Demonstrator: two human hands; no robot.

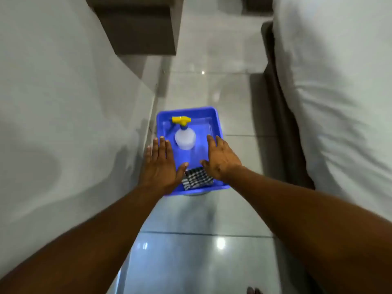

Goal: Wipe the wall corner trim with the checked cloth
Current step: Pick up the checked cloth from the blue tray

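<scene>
Left hand (159, 164) grip flat open, right hand (220, 158) spread, checked cloth (197, 178) unheld

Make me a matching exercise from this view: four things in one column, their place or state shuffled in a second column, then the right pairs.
Things
1. Clear plastic spray bottle with yellow trigger
2. Black-and-white checked cloth
3. Blue plastic tray
4. Left hand

Place or state
A. Sits on the glossy tiled floor beside the wall
B. Folded at the tray's near end
C. Open and flat over the tray's left edge, holding nothing
D. Stands in the tray's far half

Pairs: 1-D, 2-B, 3-A, 4-C
</scene>
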